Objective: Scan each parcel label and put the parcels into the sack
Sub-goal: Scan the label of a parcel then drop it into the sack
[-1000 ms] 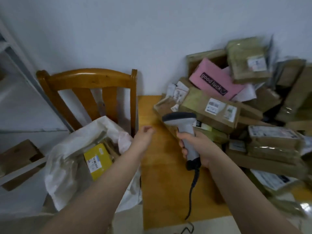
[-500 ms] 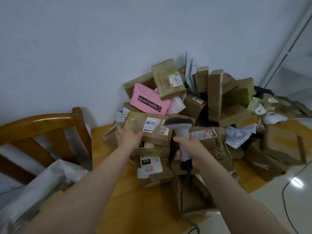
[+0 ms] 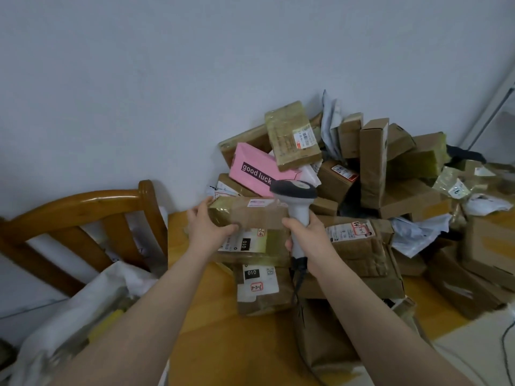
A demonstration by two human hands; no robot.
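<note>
Locate white sack (image 3: 83, 299) nearest, low and well left of the handheld barcode scanner (image 3: 296, 203), slumped against the wooden chair (image 3: 92, 201). Note right hand (image 3: 308, 240) wrapped round the scanner grip, fingers curled tight, scanner head pointing away from the body. Note left hand (image 3: 210, 228) just left of the scanner, holding the left end of the taped brown parcel (image 3: 257, 218): thumb laid on the near face, fingers curled round the end. Read parcel long axis as running left to right, right end against or just short of the scanner neck; cannot tell which. Find white label (image 3: 257, 202) on the parcel's far top edge, left of and below the scanner head, outside the line of aim. Judged next: tip label toward the scanner window. Beyond the scanner: pink "good luck" box (image 3: 252, 169), then parcel pile (image 3: 373, 162) against the wall.
</note>
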